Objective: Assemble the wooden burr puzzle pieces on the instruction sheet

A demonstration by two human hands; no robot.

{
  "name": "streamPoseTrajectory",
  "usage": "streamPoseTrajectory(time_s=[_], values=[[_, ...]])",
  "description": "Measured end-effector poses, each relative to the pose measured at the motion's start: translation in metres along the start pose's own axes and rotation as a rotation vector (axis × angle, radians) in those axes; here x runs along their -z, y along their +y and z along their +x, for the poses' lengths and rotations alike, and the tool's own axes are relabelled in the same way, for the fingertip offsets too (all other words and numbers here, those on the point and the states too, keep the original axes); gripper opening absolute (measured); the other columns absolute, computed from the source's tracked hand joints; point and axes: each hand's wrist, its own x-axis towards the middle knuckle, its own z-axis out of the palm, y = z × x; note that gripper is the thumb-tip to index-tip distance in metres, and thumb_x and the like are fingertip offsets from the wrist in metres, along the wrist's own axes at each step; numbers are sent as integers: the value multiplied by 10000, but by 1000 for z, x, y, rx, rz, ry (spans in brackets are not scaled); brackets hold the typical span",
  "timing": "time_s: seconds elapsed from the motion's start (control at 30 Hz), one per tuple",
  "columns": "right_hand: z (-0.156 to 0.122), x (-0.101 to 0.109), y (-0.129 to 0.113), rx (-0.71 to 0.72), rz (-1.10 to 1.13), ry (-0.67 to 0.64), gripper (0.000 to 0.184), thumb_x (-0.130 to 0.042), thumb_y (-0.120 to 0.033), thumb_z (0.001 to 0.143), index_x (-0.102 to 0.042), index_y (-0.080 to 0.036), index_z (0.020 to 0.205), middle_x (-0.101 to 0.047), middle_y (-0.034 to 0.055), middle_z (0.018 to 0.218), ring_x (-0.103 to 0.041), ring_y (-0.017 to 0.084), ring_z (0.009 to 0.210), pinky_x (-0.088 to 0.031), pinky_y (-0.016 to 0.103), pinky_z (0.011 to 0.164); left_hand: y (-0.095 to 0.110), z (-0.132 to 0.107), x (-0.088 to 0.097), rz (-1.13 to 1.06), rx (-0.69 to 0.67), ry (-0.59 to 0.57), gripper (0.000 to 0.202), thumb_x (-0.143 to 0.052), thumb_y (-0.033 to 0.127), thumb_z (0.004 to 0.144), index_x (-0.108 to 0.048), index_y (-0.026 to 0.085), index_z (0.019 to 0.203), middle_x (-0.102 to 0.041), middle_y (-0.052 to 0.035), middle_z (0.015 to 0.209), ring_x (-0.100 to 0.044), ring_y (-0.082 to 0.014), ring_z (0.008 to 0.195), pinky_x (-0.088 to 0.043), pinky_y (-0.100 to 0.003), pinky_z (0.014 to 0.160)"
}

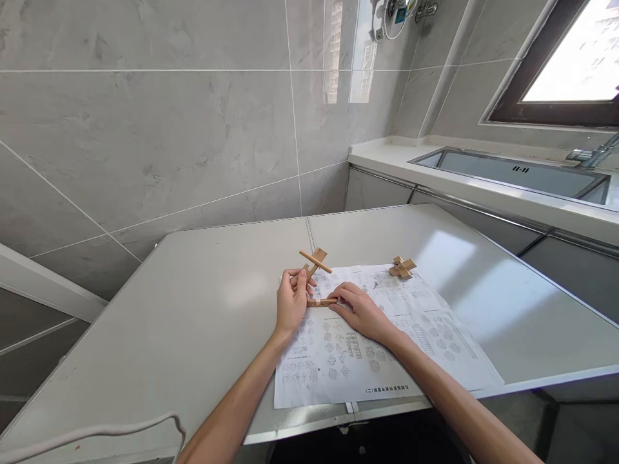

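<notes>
My left hand (pixel 291 299) is closed around the lower end of a partly built wooden stick puzzle (pixel 314 261), whose crossed bars stick up above my fingers. My right hand (pixel 358 311) pinches a loose wooden bar (pixel 321 301) that lies flat on the paper, its other end touching my left hand. Both hands rest on a printed instruction sheet (pixel 387 348) spread over the grey table (pixel 203 322). A second, finished wooden knot puzzle (pixel 402 267) sits on the sheet's far right corner, apart from both hands.
A tiled wall stands behind the table. A counter with a steel sink (pixel 512 174) and tap (pixel 592 154) runs along the right, under a window (pixel 575 64). A white cord (pixel 97 435) lies at the table's near left edge.
</notes>
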Motion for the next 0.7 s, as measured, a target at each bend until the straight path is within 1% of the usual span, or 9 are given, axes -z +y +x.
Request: streamPoseTrajectory(time_s=[0.1, 0.17, 0.27, 0.33, 0.43, 0.53, 0.6, 0.7], values=[[0, 1, -2, -30, 22, 10, 218, -537, -386, 1072, -715, -259, 1066, -663, 79, 1064, -646, 247, 935, -557, 405, 822, 0, 0, 1, 9, -12, 3, 311, -542, 534, 1044, -539, 225, 1012, -719, -24, 868, -604, -116, 657, -515, -245, 609], [1, 3, -3, -46, 37, 49, 224, -561, -405, 1057, -731, -259, 1066, -647, 78, 1056, -629, 238, 896, -548, 397, 798, -1, 1, 2, 3, -14, 7, 294, -546, 520, 1045, -531, 227, 1028, -717, -25, 893, -608, -115, 667, -519, -249, 622], [3, 6, -4, -80, 83, 114, 228, -614, -431, 1022, -755, -254, 1044, -618, 60, 949, -589, 229, 820, -523, 383, 747, -2, 4, 5, -8, -22, 22, 273, -569, 499, 1037, -510, 232, 1038, -715, -29, 947, -625, -117, 693, -542, -263, 661], [5, 9, -6, -122, 157, 140, 250, -634, -463, 1005, -755, -244, 1011, -609, 39, 853, -567, 221, 772, -502, 369, 721, -2, 6, 7, -8, -40, 40, 261, -576, 481, 1035, -500, 232, 1025, -715, -32, 958, -639, -119, 709, -554, -273, 694], [7, 13, -9, -211, 317, 168, 306, -665, -526, 976, -733, -228, 981, -640, 30, 821, -569, 212, 762, -482, 351, 714, -4, 10, 10, 17, -57, 68, 251, -576, 467, 1033, -504, 228, 1005, -727, -42, 962, -656, -126, 714, -551, -275, 686], [8, 17, -11, -302, 496, 183, 356, -705, -571, 943, -703, -216, 975, -604, 4, 746, -521, 177, 668, -431, 311, 625, -5, 9, 12, 122, -58, 68, 236, -570, 458, 1032, -518, 231, 990, -741, -38, 944, -668, -139, 718, -539, -275, 673], [8, 18, -10, -344, 611, 188, 376, -722, -589, 931, -679, -215, 954, -556, -20, 687, -474, 152, 608, -381, 286, 566, -5, 7, 11, 223, -69, 33, 219, -554, 449, 1039, -533, 236, 991, -745, -26, 934, -676, -147, 729, -531, -278, 682], [7, 20, -8, -354, 738, 201, 380, -732, -586, 934, -640, -218, 901, -555, -32, 655, -466, 130, 575, -377, 274, 560, -4, 3, 9, 373, -105, -26, 182, -526, 422, 1054, -556, 247, 1014, -752, -13, 941, -692, -161, 748, -522, -294, 708]])
